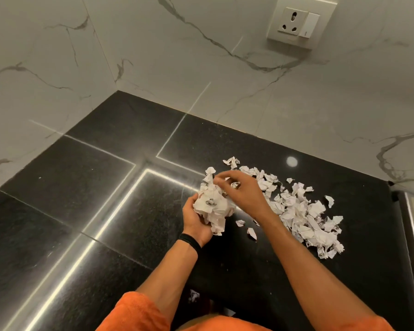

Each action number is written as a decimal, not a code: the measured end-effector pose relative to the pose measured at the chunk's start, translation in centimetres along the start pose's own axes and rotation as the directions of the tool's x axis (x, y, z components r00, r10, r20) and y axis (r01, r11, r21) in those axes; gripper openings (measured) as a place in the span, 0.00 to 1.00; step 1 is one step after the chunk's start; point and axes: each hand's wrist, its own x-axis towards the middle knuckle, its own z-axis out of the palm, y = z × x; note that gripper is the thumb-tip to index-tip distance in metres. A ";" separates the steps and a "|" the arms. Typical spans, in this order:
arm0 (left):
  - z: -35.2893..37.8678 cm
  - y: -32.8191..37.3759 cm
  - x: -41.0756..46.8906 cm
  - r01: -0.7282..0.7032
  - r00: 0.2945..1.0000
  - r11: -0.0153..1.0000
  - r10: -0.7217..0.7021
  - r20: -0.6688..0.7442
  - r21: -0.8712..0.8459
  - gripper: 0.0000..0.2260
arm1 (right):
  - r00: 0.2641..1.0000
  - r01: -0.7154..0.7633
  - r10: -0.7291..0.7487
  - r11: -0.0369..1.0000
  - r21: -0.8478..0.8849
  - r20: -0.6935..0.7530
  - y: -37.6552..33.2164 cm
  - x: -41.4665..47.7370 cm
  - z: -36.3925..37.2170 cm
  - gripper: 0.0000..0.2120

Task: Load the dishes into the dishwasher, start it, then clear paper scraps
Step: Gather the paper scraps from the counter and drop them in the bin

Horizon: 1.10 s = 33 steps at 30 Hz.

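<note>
In the head view, the left hand [196, 219] is cupped palm-up just above the counter [101, 211], its fingers curled round a wad [213, 206] of crumpled paper, so it serves as the collecting bin while the other hand does the picking. The right hand [243, 191] hangs over the top of the wad, fingers bent inward and apparently pinching a small scrap [236, 185] against the thumb (the fingertips are blurred, so the exact grip is unclear), seemingly to press it into the bundle. Most of the scraps [301, 217] lie in a loose heap on the counter to the right of both hands, partly under the right forearm, with a few strays [251, 233] between the heap and the wad. Judging by this, the clearing is at an early or middle point, and much paper is left. No dishwasher is in view. A dark band [190, 241] circles the left wrist, and an orange sleeve [134, 311] fills the bottom edge. Marble walls [177, 68] close the corner behind, and a socket [296, 22] sits high on the right one. Nothing stands between the hands and the heap. One more piece [194, 296] shows low near the counter's front edge, though whether it lies on the counter cannot be told.
</note>
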 end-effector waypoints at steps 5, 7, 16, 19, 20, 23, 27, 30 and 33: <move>-1.7 2.0 -0.5 -0.070 0.997 0.994 0.066 -0.045 -0.081 0.27 | 0.988 -0.123 0.140 0.969 -0.214 0.068 3.4 6.1 1.8 0.10; -2.3 2.7 -0.7 -0.093 0.994 0.990 0.087 -0.060 -0.107 0.27 | 0.969 -0.104 0.176 0.925 -0.366 0.172 4.4 7.7 3.3 0.17; -3.6 4.3 -0.9 -0.154 0.985 0.975 0.138 -0.102 -0.163 0.26 | 0.984 -0.141 0.167 0.939 -0.312 0.057 5.0 8.7 7.1 0.12; -3.5 4.5 -0.7 -0.155 0.985 0.972 0.137 -0.106 -0.175 0.26 | 0.980 -0.199 0.197 0.973 -0.115 -0.027 4.0 8.0 5.5 0.12; -3.5 4.5 -0.5 -0.150 0.985 0.973 0.132 -0.109 -0.177 0.26 | 0.980 -0.194 0.191 0.980 -0.049 -0.050 3.3 7.8 4.6 0.12; -2.9 4.1 0.0 -0.130 0.988 0.979 0.115 -0.098 -0.157 0.25 | 0.992 -0.128 0.127 0.987 0.094 0.011 0.6 6.9 1.4 0.13; -1.6 2.8 0.7 -0.105 0.993 0.985 0.096 -0.073 -0.136 0.22 | 0.976 -0.075 0.045 0.988 0.133 0.215 -3.0 4.5 0.0 0.16; -0.4 1.7 0.8 -0.080 0.997 0.989 0.079 -0.009 -0.128 0.23 | 0.963 0.023 0.010 0.993 -0.119 0.269 -3.7 2.7 1.9 0.17; 0.3 1.0 0.7 -0.078 0.997 0.989 0.081 0.019 -0.122 0.21 | 0.972 0.031 0.007 0.987 -0.159 0.233 -3.3 2.2 2.5 0.17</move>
